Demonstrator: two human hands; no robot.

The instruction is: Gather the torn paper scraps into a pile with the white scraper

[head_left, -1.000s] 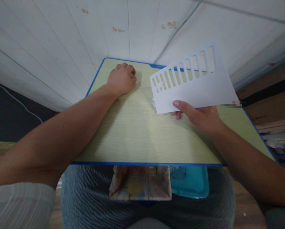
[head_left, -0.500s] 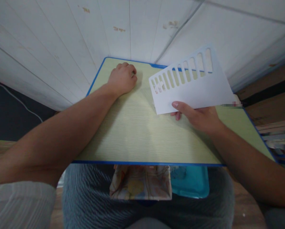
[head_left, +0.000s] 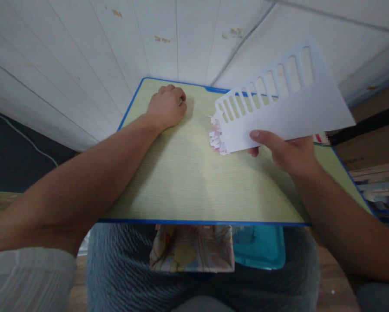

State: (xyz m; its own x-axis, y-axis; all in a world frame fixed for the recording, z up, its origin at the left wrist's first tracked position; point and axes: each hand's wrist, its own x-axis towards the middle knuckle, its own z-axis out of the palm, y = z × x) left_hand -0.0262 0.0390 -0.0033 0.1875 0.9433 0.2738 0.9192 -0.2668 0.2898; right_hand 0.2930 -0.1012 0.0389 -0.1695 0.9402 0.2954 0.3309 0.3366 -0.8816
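My right hand grips a white slotted card, thumb on top and fingers beneath. A row of rounded slots, growing larger to the right, runs along its far side. The card is tilted above a yellow-green tabletop. Just past its left end lies a small heap of white and pinkish paper scraps, partly covered by the card. My left hand rests on the table at the far left with its fingers curled closed. Whatever those fingers may hold is hidden.
White plank wall stands behind the table, with a grey cable running down it. Below the front edge are a patterned fabric container and a turquoise tray. Cardboard boxes are stacked at the right.
My right hand has moved the slotted card to the right and upward, uncovering the paper scraps at its left end. My left hand has stayed in place.
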